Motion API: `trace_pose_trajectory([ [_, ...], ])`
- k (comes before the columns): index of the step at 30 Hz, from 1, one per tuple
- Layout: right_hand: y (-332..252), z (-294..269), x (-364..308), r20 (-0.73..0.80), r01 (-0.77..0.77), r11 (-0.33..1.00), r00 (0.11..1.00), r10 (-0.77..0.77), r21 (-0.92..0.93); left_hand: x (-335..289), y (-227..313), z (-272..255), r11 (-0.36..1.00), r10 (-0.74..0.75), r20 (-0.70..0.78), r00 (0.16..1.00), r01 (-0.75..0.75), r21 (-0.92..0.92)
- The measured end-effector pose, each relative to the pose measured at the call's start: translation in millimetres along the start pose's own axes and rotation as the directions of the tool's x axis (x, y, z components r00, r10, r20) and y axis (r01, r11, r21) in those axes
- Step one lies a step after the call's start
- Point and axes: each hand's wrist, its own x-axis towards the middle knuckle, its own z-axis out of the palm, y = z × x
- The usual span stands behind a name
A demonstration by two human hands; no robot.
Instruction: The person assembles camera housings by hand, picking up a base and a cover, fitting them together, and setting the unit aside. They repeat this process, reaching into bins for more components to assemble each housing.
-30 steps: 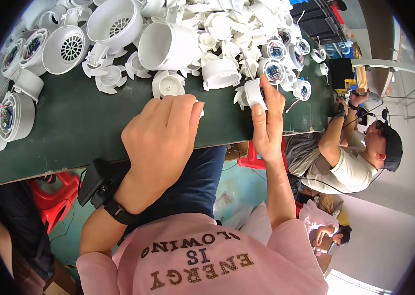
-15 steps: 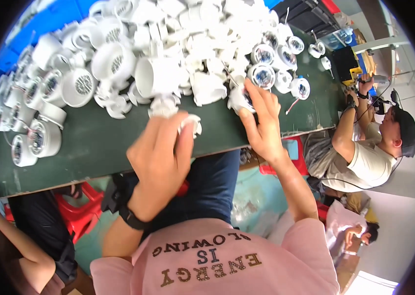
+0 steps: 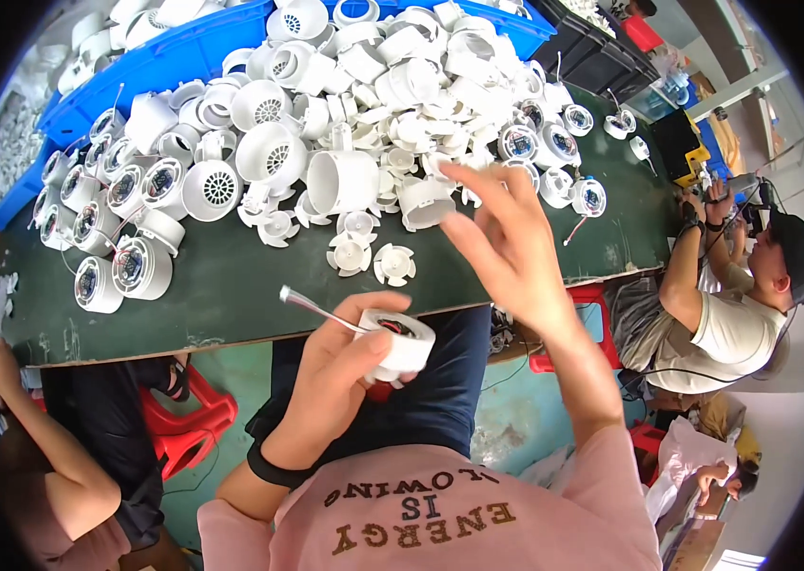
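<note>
My left hand (image 3: 335, 366) is wrapped round a small white motor housing (image 3: 407, 347), held over my lap just off the table's front edge. Its open top shows dark parts inside, and a wire lead (image 3: 312, 306) with a white plug sticks out to the left. My right hand (image 3: 507, 247) is spread over the table with nothing held. Its thumb and forefinger point toward a white cup-shaped cover (image 3: 426, 203); whether they touch it I cannot tell. Two white fan wheels (image 3: 350, 253) (image 3: 394, 265) lie on the table between my hands.
Behind them, white covers and fan wheels are heaped on the green table (image 3: 259, 295). Motor housings with wires (image 3: 143, 266) stand at left, others (image 3: 588, 197) at right. Blue bins (image 3: 164, 81) line the back. A co-worker (image 3: 721, 285) sits at right; another person's arm (image 3: 50, 447) is at left.
The motor housing has gone from my right hand at the table to my left hand near my body. My right hand has opened. The view has shifted, showing more of the bins.
</note>
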Motion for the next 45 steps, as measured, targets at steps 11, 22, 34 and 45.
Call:
trace_pose_trajectory([
  [11,30.6,12.1,9.6,0.112,-0.212,0.968,0.967,0.227,-0.136,0.3,21.8,-5.3,0.915,0.181,-0.083,0.980,-0.137,0.379],
  [22,-28.1,50.9,-52.4,0.045,-0.055,0.701,0.998,0.033,0.711,28.6,8.2,-12.4,0.894,0.277,-0.187,0.943,-0.181,0.411],
  [34,-22.4,62.8,-62.3,0.040,0.035,0.740,0.996,-0.083,0.672,24.1,11.6,-2.1,0.509,0.583,0.060,0.810,-0.421,0.751],
  [45,-22.8,66.8,-69.3,-0.049,0.139,0.808,0.990,-0.136,0.572,16.7,7.1,10.3,0.439,0.571,0.091,0.816,-0.397,0.806],
])
